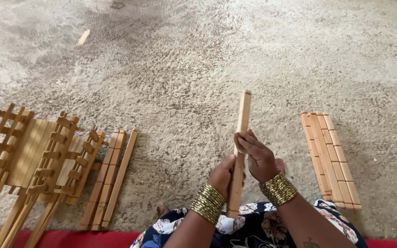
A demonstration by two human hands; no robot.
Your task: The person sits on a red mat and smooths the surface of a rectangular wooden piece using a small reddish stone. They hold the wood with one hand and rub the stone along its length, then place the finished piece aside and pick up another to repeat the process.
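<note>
A long wooden stick (pixel 243 115) stands nearly upright in front of me, its top pointing away. My left hand (pixel 221 173) grips its lower part from the left. Higher up, my right hand (pixel 257 156) closes around the stick from the right. Both wrists wear stacks of gold bangles. The stick's lower end sits over my lap, above floral cloth (pixel 249 225).
A row of notched wooden slats (pixel 329 158) lies on the rough concrete floor at my right. At my left lie three loose slats (pixel 111 177) and assembled wooden lattice frames (pixel 37 154). A small wood piece (pixel 83 37) lies far off. A red mat edge (pixel 70 239) runs along the bottom.
</note>
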